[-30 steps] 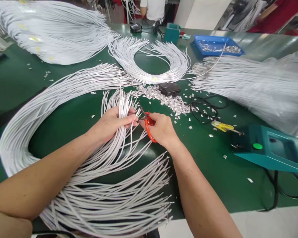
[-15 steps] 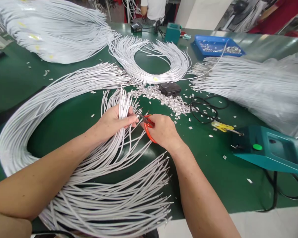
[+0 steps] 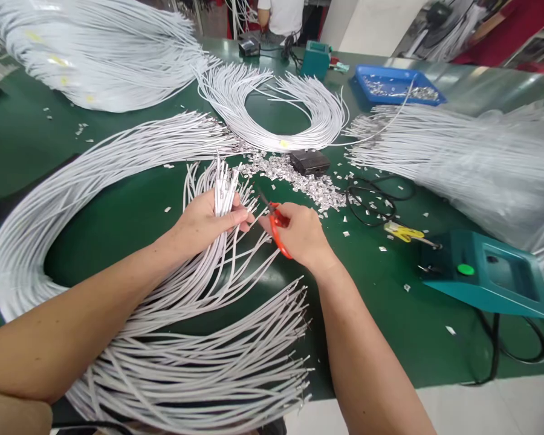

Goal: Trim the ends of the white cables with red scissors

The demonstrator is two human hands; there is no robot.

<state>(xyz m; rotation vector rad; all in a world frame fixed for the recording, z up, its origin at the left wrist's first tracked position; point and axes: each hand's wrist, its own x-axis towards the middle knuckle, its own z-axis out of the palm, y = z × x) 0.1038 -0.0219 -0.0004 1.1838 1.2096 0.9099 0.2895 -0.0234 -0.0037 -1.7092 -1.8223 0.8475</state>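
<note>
My left hand (image 3: 213, 214) is closed around an upright bunch of white wires (image 3: 225, 188), whose tips rise above the fingers. Just to its right, my right hand (image 3: 299, 229) grips the orange handles of small scissors (image 3: 277, 232). Their dark blades point up and left, close to the left fingertips. Under my left forearm, more white wires (image 3: 199, 356) fan out towards the right. Scraps of silvery white material (image 3: 299, 181) are heaped beyond my hands.
A coiled wire bundle (image 3: 294, 136) and a black block (image 3: 309, 162) lie beyond. A teal machine (image 3: 489, 275) and yellow-handled tool (image 3: 405, 232) are at right, a blue tray (image 3: 396, 84) behind. People stand across the green table (image 3: 372, 338).
My right hand has drawn slightly right, and the scissors have turned, with their blades now pointing more upward. My left hand still holds the bunch. The view has shifted slightly.
</note>
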